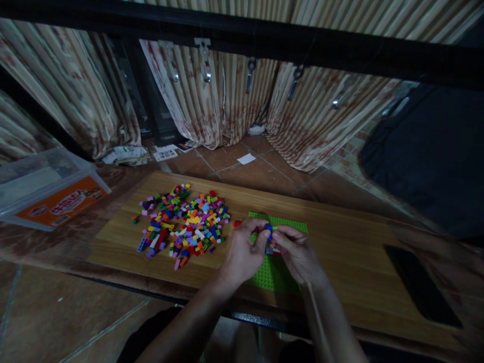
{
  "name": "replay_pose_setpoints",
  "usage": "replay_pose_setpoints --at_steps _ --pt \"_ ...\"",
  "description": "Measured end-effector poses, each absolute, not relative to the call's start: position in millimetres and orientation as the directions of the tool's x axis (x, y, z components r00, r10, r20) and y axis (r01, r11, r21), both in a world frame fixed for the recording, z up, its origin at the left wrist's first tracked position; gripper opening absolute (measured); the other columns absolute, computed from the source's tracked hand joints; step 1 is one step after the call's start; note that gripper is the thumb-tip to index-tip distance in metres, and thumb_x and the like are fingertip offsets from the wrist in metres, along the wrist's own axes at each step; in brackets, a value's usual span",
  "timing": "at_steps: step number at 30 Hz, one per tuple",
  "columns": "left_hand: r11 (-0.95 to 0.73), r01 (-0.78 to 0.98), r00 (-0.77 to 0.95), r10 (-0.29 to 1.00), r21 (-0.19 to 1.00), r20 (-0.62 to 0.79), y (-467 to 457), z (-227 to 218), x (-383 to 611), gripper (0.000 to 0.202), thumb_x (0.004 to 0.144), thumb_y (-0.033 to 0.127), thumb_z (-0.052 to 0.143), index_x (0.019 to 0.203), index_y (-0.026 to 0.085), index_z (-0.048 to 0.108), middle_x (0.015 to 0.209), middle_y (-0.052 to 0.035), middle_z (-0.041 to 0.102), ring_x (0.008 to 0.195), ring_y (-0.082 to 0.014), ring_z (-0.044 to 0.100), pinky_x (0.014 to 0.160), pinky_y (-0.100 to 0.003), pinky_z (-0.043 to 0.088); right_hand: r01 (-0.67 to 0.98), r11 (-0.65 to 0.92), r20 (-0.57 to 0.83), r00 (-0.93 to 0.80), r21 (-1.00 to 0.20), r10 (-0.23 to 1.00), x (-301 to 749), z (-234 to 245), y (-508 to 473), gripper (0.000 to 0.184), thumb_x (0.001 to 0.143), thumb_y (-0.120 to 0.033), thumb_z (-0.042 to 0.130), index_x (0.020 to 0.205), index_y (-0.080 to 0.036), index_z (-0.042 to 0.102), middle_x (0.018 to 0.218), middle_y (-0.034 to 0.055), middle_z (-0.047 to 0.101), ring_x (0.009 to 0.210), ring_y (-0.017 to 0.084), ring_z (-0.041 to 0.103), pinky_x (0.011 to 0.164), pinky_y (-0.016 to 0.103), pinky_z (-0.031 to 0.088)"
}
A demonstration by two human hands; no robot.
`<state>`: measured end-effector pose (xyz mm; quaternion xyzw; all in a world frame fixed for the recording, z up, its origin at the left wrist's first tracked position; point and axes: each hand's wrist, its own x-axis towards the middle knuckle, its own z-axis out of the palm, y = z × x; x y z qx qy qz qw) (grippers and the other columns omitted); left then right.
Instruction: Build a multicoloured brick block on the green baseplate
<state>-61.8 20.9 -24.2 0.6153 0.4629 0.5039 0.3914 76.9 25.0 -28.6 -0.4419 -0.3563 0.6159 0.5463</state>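
Note:
My left hand [244, 252] and my right hand [298, 252] meet over a green studded baseplate [272, 275] on a wooden board. Both hands have their fingers pinched around a small cluster of toy bricks [268, 237], blue on top with darker and red pieces below. The cluster sits between my fingertips, just above the plate. A red brick [237, 223] lies on the board by the plate's left edge. To the left of my hands spreads a pile of loose coloured bricks [185, 224].
A clear plastic box with an orange label [49, 194] stands at the far left. A dark phone [421, 287] lies on the board at the right. Striped curtains [223, 96] hang behind, above a tiled floor with scattered papers [245, 159].

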Motion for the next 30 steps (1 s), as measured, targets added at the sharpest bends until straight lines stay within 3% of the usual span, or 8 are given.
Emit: replay_pose_setpoints --at_steps 5,9,19,26,30 --pt "-0.162 -0.024 0.04 0.986 0.987 0.162 22.0 -25.0 -59.1 0.019 0.086 0.028 0.055 0.099 0.017 0.062 0.091 -0.0058 0.066 0.083 -0.0165 0.062 0.074 -0.028 0.052 -0.252 -0.087 -0.105 0.059 -0.964 0.993 75.4 -32.1 27.9 0.021 0.057 -0.027 0.084 0.077 -0.024 0.075 0.068 -0.0019 0.07 0.053 0.01 0.057 0.052 0.024 0.047" --pt "-0.071 -0.209 0.045 0.996 0.975 0.082 26.6 -25.8 -58.1 0.016 0.081 0.029 0.061 0.09 0.016 0.065 0.077 -0.002 0.064 0.07 -0.0131 0.059 0.067 -0.025 0.05 -0.191 -0.066 -0.08 0.065 -0.979 0.995 74.3 -32.1 28.2 0.022 0.057 -0.028 0.084 0.077 -0.024 0.076 0.069 -0.0015 0.07 0.056 0.01 0.057 0.053 0.024 0.049" --pt "-0.068 -0.211 -0.014 0.998 0.975 0.067 27.5 -20.9 -59.6 0.018 0.077 0.031 0.064 0.084 0.015 0.07 0.078 -0.0035 0.069 0.071 -0.0132 0.06 0.068 -0.025 0.05 -0.342 -0.16 -0.161 -0.024 -0.926 0.987 72.0 -24.7 24.3 0.016 0.062 -0.032 0.081 0.072 -0.021 0.074 0.058 -0.0021 0.063 0.053 0.01 0.055 0.053 0.024 0.047" --pt "0.251 -0.431 0.007 0.962 0.867 -0.274 37.1 -22.3 -72.0 0.023 0.075 0.034 0.059 0.087 0.016 0.065 0.086 -0.0033 0.065 0.065 -0.0126 0.062 0.056 -0.025 0.052 -0.264 -0.042 -0.082 0.14 -0.963 0.987 98.4 -20.4 32.3 0.031 0.069 -0.038 0.075 0.096 -0.023 0.07 0.074 0.0015 0.068 0.057 0.01 0.055 0.054 0.026 0.048" --pt "0.378 -0.389 0.055 0.92 0.84 -0.388 38.7 -23.7 -75.1 0.024 0.076 0.033 0.053 0.084 0.015 0.065 0.08 -0.0032 0.063 0.054 -0.0092 0.056 0.047 -0.021 0.044 -0.157 -0.001 -0.031 0.189 -0.988 0.981 123.6 -25.2 34.0 0.03 0.071 -0.04 0.073 0.095 -0.023 0.068 0.075 0.0016 0.068 0.061 0.012 0.059 0.058 0.028 0.05"
